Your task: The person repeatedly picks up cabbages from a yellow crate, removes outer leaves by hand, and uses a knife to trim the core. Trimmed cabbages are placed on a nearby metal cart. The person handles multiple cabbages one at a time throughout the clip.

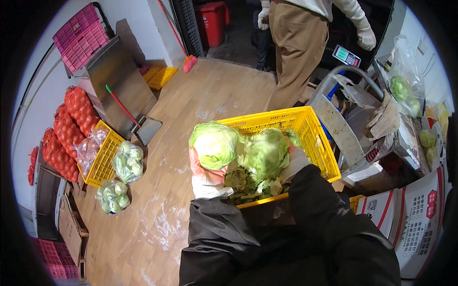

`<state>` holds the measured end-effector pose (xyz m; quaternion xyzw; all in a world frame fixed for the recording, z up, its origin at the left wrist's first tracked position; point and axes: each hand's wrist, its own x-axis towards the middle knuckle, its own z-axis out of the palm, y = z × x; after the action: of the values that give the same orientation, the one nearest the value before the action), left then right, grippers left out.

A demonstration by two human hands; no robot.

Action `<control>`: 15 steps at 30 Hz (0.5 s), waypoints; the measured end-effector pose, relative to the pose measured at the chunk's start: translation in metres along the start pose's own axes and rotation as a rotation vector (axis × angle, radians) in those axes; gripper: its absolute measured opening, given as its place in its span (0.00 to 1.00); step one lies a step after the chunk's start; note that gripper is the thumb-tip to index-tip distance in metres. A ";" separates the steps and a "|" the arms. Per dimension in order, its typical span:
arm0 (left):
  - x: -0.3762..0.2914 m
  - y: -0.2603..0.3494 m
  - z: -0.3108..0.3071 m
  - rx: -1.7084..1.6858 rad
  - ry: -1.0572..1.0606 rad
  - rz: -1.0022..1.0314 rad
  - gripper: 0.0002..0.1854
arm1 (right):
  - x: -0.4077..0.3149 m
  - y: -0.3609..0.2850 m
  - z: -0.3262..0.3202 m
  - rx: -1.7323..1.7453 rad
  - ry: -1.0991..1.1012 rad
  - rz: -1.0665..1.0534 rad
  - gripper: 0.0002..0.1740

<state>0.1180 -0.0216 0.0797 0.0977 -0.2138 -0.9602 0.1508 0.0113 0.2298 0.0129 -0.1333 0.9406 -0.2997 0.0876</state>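
My left hand (208, 175), in a white glove with a reddish palm, holds a round, pale green head of lettuce (214, 144) at the left side of a yellow plastic crate (311, 123). My right hand (296, 159), gloved too, is against the right side of a second, leafier lettuce head (267, 153) over the crate. Its fingers are partly hidden by the lettuce, so I cannot tell how firmly they hold it. Loose lettuce leaves (247, 184) lie in the crate below both heads.
A person in brown trousers (295, 46) and white gloves stands beyond the crate, near a lit scale display (346, 56). Left are red net sacks of onions (80, 111), bagged vegetables (128, 161) and a dustpan (148, 129). Printed cartons (415, 221) stand at the right.
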 end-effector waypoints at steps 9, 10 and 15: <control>0.003 -0.012 -0.004 0.090 -0.004 0.170 0.34 | -0.012 -0.074 0.038 0.495 -0.131 -0.447 0.16; 0.003 -0.014 -0.003 0.108 -0.072 0.216 0.33 | -0.019 -0.091 0.026 0.578 -0.089 -0.331 0.15; -0.001 -0.019 0.001 0.091 -0.015 0.197 0.32 | -0.042 -0.162 -0.007 0.413 0.538 -0.668 0.07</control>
<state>0.1136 -0.0048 0.0722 0.0756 -0.2670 -0.9307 0.2385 0.0820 0.1189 0.1171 -0.3260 0.7563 -0.5160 -0.2356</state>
